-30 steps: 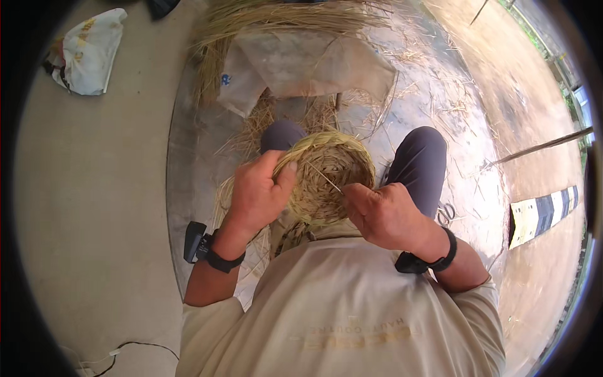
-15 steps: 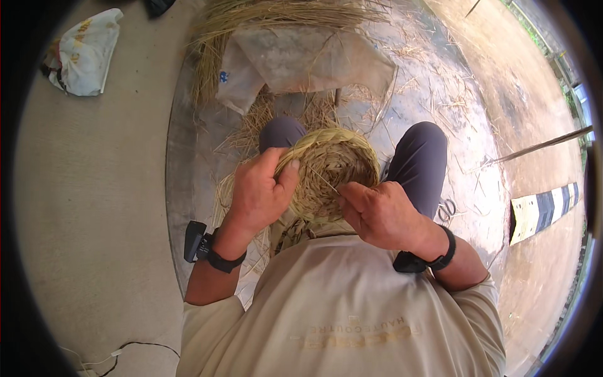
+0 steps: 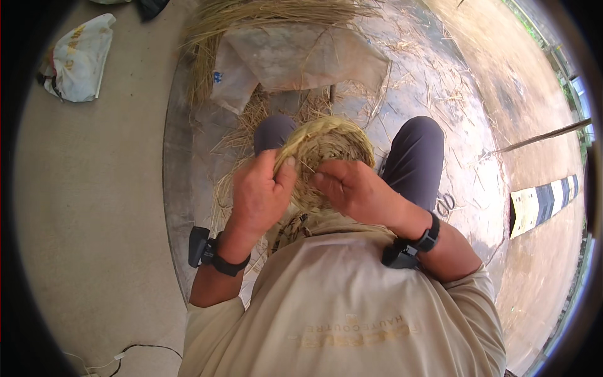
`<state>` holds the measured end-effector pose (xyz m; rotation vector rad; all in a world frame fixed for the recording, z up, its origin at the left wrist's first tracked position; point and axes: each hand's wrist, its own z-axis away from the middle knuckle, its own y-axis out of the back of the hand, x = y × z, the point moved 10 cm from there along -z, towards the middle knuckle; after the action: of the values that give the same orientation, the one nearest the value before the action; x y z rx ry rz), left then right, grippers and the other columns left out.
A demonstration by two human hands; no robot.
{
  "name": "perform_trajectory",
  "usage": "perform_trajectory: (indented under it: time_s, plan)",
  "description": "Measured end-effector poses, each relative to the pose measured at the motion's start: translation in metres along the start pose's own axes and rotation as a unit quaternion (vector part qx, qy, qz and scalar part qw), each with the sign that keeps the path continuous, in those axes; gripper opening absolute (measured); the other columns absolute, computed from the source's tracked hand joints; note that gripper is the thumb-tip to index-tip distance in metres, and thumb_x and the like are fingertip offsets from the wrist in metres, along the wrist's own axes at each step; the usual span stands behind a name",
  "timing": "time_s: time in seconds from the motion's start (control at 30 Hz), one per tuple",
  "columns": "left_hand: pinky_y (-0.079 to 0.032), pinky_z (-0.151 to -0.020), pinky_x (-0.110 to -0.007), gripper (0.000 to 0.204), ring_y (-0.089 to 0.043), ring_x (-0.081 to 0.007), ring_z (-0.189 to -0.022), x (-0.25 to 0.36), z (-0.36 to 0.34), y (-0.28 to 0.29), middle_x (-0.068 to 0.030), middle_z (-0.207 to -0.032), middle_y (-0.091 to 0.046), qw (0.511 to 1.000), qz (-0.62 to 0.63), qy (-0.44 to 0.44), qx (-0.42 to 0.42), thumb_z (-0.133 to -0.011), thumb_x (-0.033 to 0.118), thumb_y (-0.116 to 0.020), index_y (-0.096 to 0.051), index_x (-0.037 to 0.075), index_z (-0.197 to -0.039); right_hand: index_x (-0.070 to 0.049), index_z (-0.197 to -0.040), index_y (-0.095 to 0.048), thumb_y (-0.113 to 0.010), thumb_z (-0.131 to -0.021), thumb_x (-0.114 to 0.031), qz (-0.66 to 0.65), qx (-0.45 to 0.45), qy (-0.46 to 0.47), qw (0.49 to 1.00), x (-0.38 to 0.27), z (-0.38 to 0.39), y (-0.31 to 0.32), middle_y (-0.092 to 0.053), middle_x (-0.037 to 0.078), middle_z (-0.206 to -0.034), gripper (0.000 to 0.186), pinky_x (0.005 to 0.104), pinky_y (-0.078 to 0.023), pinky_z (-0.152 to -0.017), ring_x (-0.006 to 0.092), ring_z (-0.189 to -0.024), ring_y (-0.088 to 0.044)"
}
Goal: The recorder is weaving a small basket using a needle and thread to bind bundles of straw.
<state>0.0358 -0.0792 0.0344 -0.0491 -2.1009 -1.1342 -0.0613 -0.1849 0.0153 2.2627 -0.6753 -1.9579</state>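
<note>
- Between the person's knees [image 3: 414, 154], close to the lap, sits a round woven straw basket [image 3: 339, 146], its mouth turned up toward the head camera.
- Left hand [image 3: 257, 195]: closed on the basket's left rim, thumb over the inner side, fingers curled out of sight outside; the forearm rises steeply from below, a black wristband [image 3: 229, 262] around it.
- Right hand [image 3: 361, 191]: back upward, fingers bent, thumb and forefinger drawn close together over the basket's mouth; whether they pinch a strand cannot be told. Its forearm slants up and leftward from a bent elbow.
- Since half a second ago, the right hand has shifted leftward across the mouth, nearer the left thumb; the pale strand then stretched between the hands is now mostly hidden.
- The left hand keeps its grip on the same stretch of rim.
</note>
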Motion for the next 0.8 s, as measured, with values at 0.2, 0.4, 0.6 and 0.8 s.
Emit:
perform_trajectory:
  time_s: [0.2,0.4,0.6,0.8]
  plan:
    - [-0.055,-0.065,-0.049,0.021,-0.07,-0.043,-0.078,0.001,0.004,-0.007,-0.0216,-0.09,-0.071,0.999,0.0,-0.046,-0.009,-0.097,0.016,-0.068,-0.065,0.001,-0.113,0.005,-0.098,-0.066,-0.057,-0.104,-0.015,-0.173,-0.106,-0.241,0.949,0.034,0.006,-0.018,-0.07,0.012,-0.077,0.023,0.0356,-0.052,-0.061,0.0222,-0.055,-0.061]
    - [-0.057,-0.064,-0.047,0.022,-0.072,-0.0404,-0.079,0.007,0.0,-0.002,-0.0196,-0.09,-0.072,0.996,-0.029,-0.08,-0.007,-0.097,0.015,-0.068,-0.065,0.001,-0.113,0.006,-0.106,-0.068,-0.049,-0.11,-0.019,-0.153,-0.147,-0.184,0.96,0.018,0.007,-0.021,-0.076,0.01,-0.086,0.032,0.0305,-0.051,-0.052,0.014,-0.054,-0.062]
    - [-0.057,-0.068,-0.045,0.02,-0.072,-0.0421,-0.082,0.014,-0.001,-0.007,-0.0234,-0.092,-0.072,0.995,-0.021,-0.089,-0.049,-0.097,0.009,-0.066,-0.065,-0.002,-0.114,0.005,-0.132,-0.059,-0.046,-0.112,-0.017,-0.278,-0.139,-0.228,0.923,0.031,0.008,-0.023,-0.077,0.012,-0.106,0.033,0.0258,-0.054,-0.049,0.0149,-0.058,-0.069]
    - [-0.057,-0.067,-0.045,0.02,-0.072,-0.0418,-0.081,0.012,-0.002,-0.005,-0.0228,-0.093,-0.072,0.994,-0.033,-0.09,-0.045,-0.098,0.01,-0.066,-0.065,-0.002,-0.115,0.006,-0.141,-0.05,-0.045,-0.113,-0.014,-0.298,-0.09,-0.218,0.925,0.029,0.018,-0.012,-0.075,0.016,-0.116,0.035,0.0273,-0.06,-0.054,0.0177,-0.062,-0.073]
